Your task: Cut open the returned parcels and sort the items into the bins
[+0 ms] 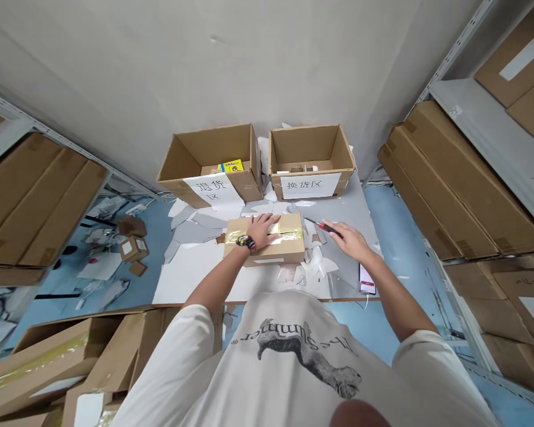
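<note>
Cardboard, plain brown and smooth-faced, made up the oblong box (279, 249) that lay on the table (187, 287), directly in front of the person. Glossy, wrinkled, yellowish see-through tape (292, 235) ran along its top, and a narrow white label (269, 261) was stuck to the side facing the person. The left hand (262, 230), with a dark, chunky watch (245, 242) at its wrist, lay palm down on the lid, its fingers somewhat apart and gripping nothing. The right hand (349, 239) had its fingers clamped around the handle of a utility knife (326, 227), slim and straight, with red and black on the grip and a thin dark blade. Torn, flat pieces of white and grey paper (318, 263) with jagged edges were strewn about the table, many just beside the box. Beyond it stood two open cartons (184, 188), each with a white paper sign on its front. The box's long axis ran left to right, roughly parallel to the table's near edge, while the knife pointed leftward and slightly away from the person, its tip just beside the box's far right corner; contact could not be made out.
</note>
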A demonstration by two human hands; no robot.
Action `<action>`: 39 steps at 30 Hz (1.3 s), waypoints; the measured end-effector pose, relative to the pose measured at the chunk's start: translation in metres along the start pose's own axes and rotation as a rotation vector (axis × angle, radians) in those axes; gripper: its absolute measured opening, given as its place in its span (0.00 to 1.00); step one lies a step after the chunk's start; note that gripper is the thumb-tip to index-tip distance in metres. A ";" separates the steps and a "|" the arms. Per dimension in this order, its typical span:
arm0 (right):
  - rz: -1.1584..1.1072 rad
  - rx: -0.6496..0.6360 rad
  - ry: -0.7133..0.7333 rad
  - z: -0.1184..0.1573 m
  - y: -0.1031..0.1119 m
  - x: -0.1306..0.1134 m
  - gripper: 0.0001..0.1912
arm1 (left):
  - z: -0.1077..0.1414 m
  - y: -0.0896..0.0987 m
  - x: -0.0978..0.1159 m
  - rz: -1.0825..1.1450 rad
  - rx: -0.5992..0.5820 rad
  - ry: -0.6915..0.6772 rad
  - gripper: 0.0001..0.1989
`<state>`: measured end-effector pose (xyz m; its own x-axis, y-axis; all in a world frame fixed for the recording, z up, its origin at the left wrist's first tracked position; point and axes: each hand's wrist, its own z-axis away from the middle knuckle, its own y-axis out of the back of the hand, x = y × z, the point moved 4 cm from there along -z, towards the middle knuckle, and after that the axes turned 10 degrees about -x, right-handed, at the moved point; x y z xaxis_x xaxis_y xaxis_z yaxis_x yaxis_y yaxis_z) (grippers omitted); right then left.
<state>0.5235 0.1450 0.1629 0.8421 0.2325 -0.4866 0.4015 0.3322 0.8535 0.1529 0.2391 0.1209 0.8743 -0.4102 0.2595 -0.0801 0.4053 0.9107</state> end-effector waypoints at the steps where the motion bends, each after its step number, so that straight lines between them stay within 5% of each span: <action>1: -0.005 -0.035 -0.007 -0.001 -0.009 -0.003 0.31 | -0.004 0.000 0.005 -0.008 0.025 0.001 0.40; 9: 0.229 -0.169 -0.045 0.005 -0.025 -0.017 0.30 | -0.006 0.000 0.008 -0.155 0.053 -0.103 0.35; 18: 0.492 -0.200 -0.153 -0.021 -0.046 -0.063 0.34 | -0.011 0.000 0.008 -0.169 0.049 -0.154 0.34; 30: 0.592 -0.218 -0.018 -0.029 -0.031 -0.021 0.37 | -0.013 -0.003 0.007 -0.126 0.081 -0.183 0.33; 39: 0.566 -0.192 -0.061 -0.061 -0.035 -0.052 0.36 | -0.018 -0.004 0.001 -0.059 0.083 -0.187 0.31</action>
<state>0.4435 0.1770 0.1468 0.9275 0.3703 0.0506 -0.1832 0.3326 0.9251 0.1626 0.2520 0.1120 0.7750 -0.5790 0.2533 -0.0773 0.3109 0.9473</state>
